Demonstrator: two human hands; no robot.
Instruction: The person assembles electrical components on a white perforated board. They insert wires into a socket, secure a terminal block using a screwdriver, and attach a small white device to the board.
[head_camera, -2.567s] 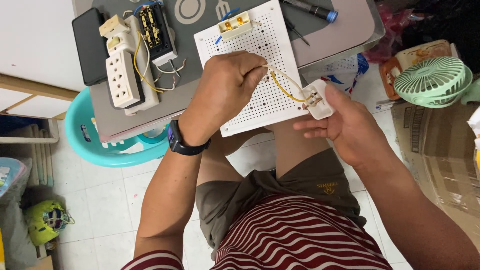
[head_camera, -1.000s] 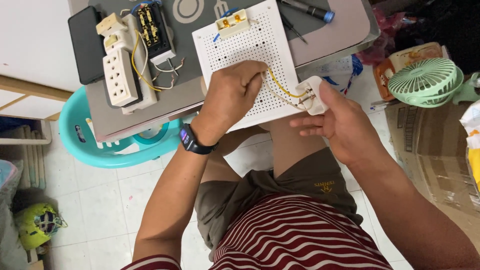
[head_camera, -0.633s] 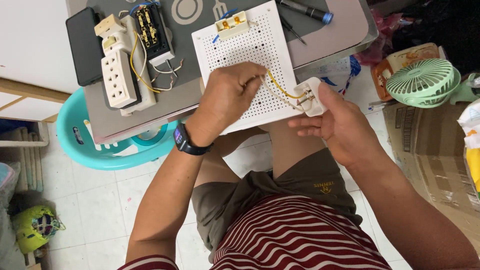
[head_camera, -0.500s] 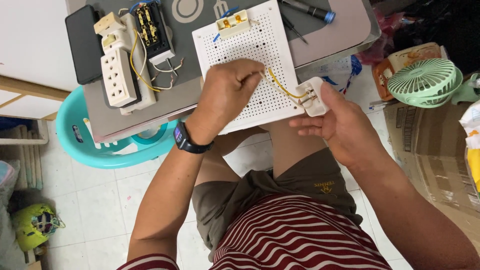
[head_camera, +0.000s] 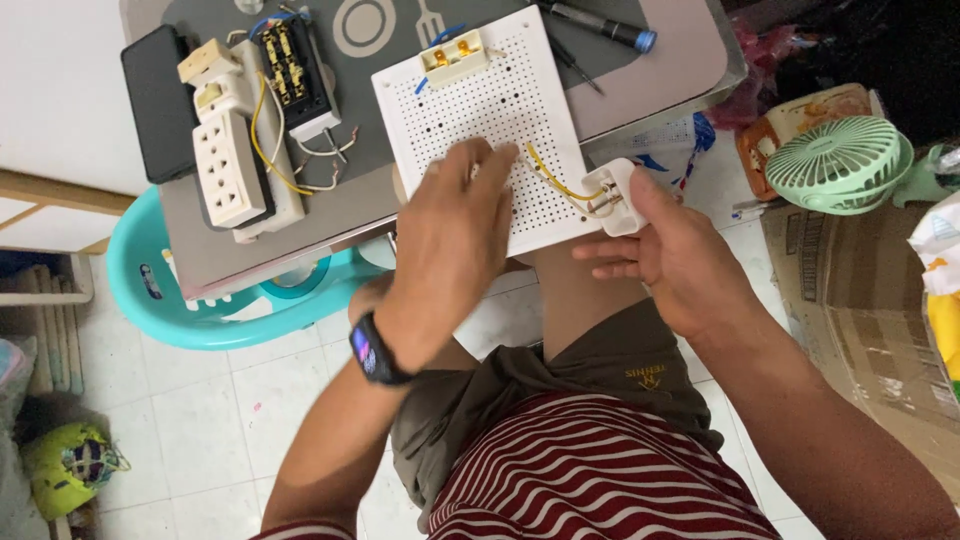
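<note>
Hands first: your left hand lies palm-down on the white perforated board, fingers curled, with the fingertips pinching the near end of the yellow wire; whether the thumb also touches the wire cannot be told, as the back of the hand hides it. A dark smartwatch sits on that wrist. Your right hand is beside the board's right edge, thumb and fingers closed on a small white socket block, which touches the board's lower right corner. The yellow wire runs from your left fingertips across the board into that block. At the board's far edge sits a small cream terminal piece with a blue wire beside it. The board rests on a grey tray, partly overhanging its near edge above your knee. On the tray's left lie a white multi-outlet strip, an opened black switch unit with loose wires, and a black phone. A screwdriver lies at the tray's far side. A turquoise plastic chair shows below the tray, and a green fan stands on the floor to your right.
</note>
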